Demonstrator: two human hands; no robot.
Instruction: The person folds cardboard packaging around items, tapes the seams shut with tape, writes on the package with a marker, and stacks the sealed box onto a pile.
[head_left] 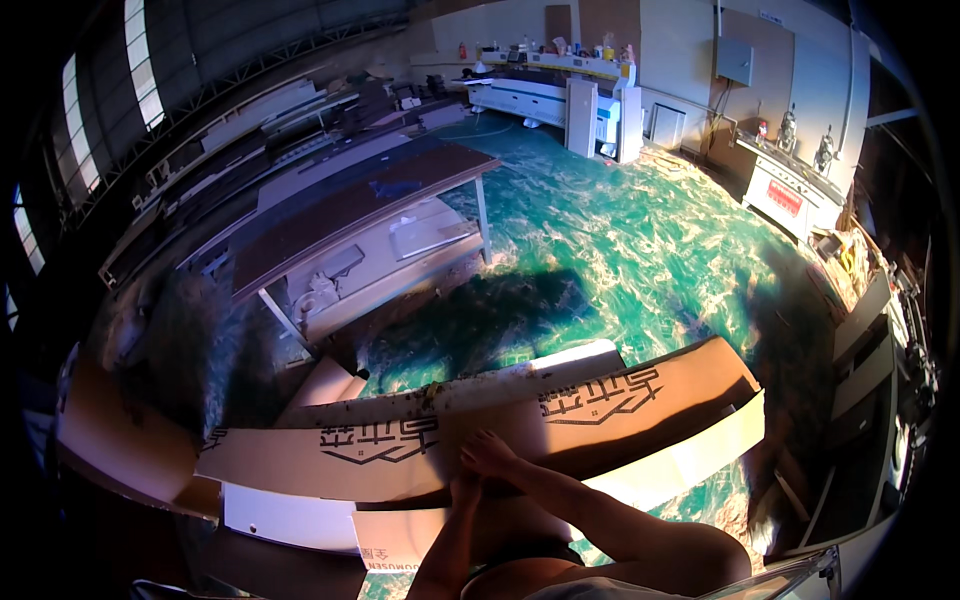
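A long brown cardboard sheet (560, 415) with black printed marks lies across the view in front of me, on top of white panels (680, 465). My right hand (490, 453) comes in from the lower right and grips the cardboard's near edge, fingers lying on its top face. Just below it, my left hand (464, 490) touches the same edge. It is largely covered by the right hand and in shadow, so its grip is unclear. A smaller cardboard piece (395, 538) lies under my left forearm.
A long white board (450, 395) strewn with brown debris lies just beyond the cardboard. A dark-topped table (350, 210) stands at the left on the teal marbled floor (620, 250). White machines (560, 100) line the back wall and a white counter (790, 190) the right. More cardboard (120, 430) lies far left.
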